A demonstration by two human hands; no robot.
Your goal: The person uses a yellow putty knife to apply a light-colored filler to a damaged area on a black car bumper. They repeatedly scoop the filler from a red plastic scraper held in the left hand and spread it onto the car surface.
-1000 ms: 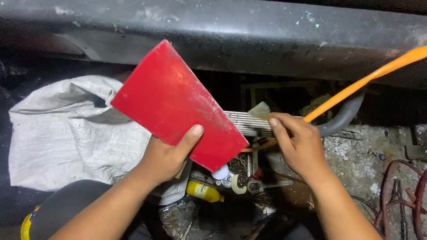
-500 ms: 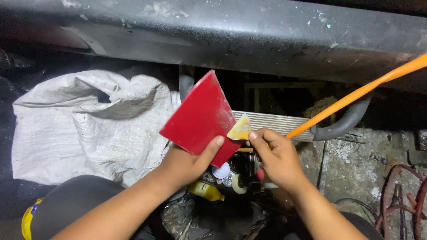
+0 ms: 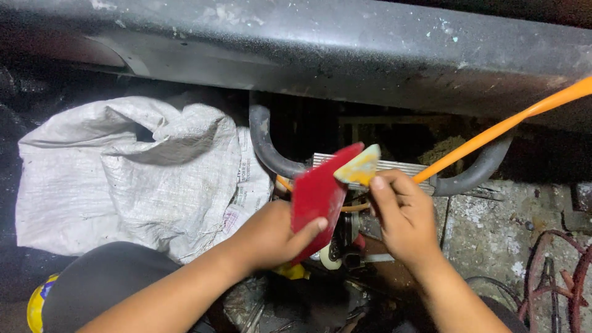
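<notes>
My left hand (image 3: 271, 237) grips a flat red plastic sheet (image 3: 317, 194), held almost edge-on in front of a finned metal radiator (image 3: 404, 166). My right hand (image 3: 404, 219) pinches a small yellowish wedge-shaped scraper (image 3: 359, 166) whose tip touches the top corner of the red sheet. Both hands sit close together over a dark cluttered gap. Two grey rubber hoses (image 3: 265, 145) curve up from the radiator's ends.
An orange hose (image 3: 505, 123) runs diagonally from the radiator to the upper right. A crumpled white woven sack (image 3: 129, 179) lies to the left. A dark bumper (image 3: 345, 55) spans the top. Rusty red wire loops (image 3: 555, 277) lie on stained concrete at right.
The red sheet has turned from broad face-on to nearly edge-on and dropped lower. My right hand has moved onto the yellowish scraper and brought it up against the sheet's top edge.
</notes>
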